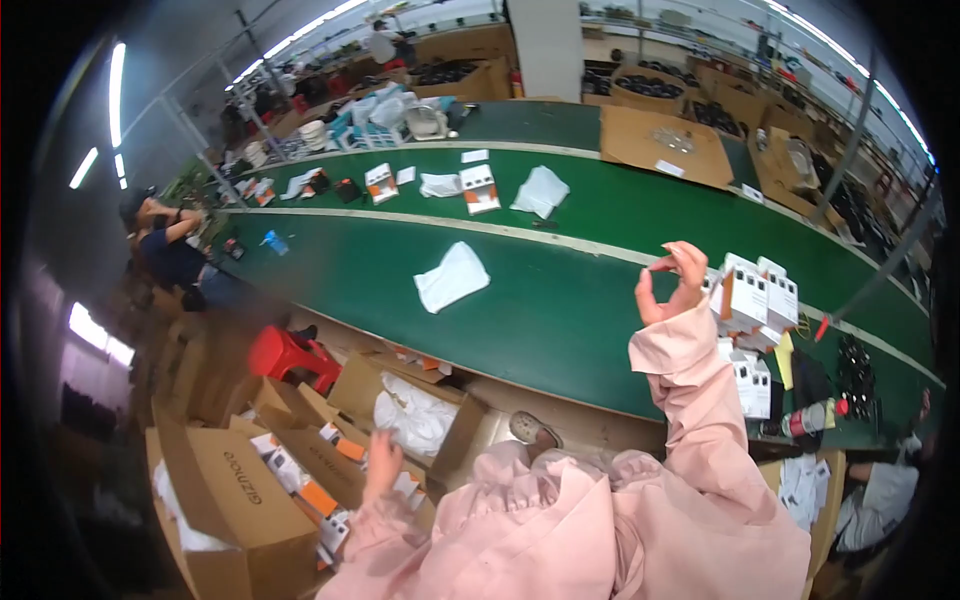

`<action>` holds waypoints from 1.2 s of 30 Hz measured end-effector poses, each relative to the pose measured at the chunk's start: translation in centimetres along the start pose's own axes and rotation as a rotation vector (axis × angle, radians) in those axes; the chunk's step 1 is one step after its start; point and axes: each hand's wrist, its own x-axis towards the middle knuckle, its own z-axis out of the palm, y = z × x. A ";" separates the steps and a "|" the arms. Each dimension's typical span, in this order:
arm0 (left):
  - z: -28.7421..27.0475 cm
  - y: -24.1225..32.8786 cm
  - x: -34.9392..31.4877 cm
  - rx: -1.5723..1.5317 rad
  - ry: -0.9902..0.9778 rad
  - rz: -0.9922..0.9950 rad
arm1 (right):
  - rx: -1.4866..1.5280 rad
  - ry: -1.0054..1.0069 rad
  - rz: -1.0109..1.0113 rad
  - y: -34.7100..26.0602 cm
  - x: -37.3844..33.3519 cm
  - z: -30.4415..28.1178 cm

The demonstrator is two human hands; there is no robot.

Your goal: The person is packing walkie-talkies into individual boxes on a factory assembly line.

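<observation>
My right hand (676,284) is raised over the green bench beside a group of small white-and-orange boxes (745,295). Its thumb and fingers curve toward each other with a gap between them, and nothing shows in it. My left hand (382,464) hangs low over the cardboard cartons, close to a carton that holds a white plastic bag (416,416). Its fingers look extended, though a little blurred, with no object visible in them. A white pouch (452,277) lies on the bench ahead of me.
Open cartons (245,485) with white-and-orange boxes stand at lower left, near a red stool (294,357). A bottle (806,419) and black cables (856,375) lie on the bench at right. A person (172,250) is at the bench's far left end.
</observation>
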 end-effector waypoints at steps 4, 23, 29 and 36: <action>-1.9 7.7 3.1 -0.204 0.102 0.095 | 0.119 -0.055 0.220 0.0 -1.9 -0.3; 10.5 10.5 31.0 0.363 -0.123 0.446 | 0.127 -0.893 0.919 0.9 -13.1 4.2; 13.4 8.0 40.6 0.437 -0.564 -0.097 | -0.003 -0.928 0.994 4.5 -11.8 7.1; 12.0 27.7 51.4 0.198 -0.046 0.553 | -0.078 -0.931 1.094 5.5 -11.1 9.9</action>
